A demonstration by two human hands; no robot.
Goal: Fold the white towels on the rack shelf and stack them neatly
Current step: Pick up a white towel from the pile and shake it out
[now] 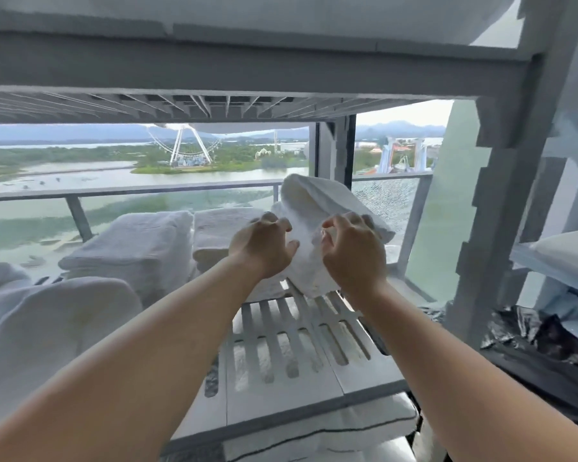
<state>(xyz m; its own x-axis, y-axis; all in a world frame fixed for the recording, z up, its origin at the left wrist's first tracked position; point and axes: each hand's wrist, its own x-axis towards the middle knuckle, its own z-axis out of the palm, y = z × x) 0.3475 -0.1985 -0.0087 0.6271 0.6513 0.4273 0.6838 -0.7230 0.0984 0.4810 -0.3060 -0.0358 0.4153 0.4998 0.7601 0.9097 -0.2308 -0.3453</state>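
Both hands reach forward over the slatted rack shelf (301, 355) and grip one bunched white towel (317, 208): the left hand (264, 248) clamps its left side with curled fingers and the thumb pressed into the cloth, and the right hand (354, 251) pinches its right side, fingers bent around a fold. That towel is loosely rolled, with its long axis running from its near lower end, just above the slats between the wrists, up and away toward the glass balcony rail (147, 191); its far end rises above the hands and bulges to the right. To the left, on the same shelf, sit two stacks of folded towels: a middle stack (217, 235) just beside the left hand, partly hidden by it, and a left stack (137, 245) next to that. Another soft white bundle (47, 328) fills the near left corner. More white linen (331, 425) lies on the level below, edged with a thin dark stripe. No writing or label can be read on any towel or on the rack.
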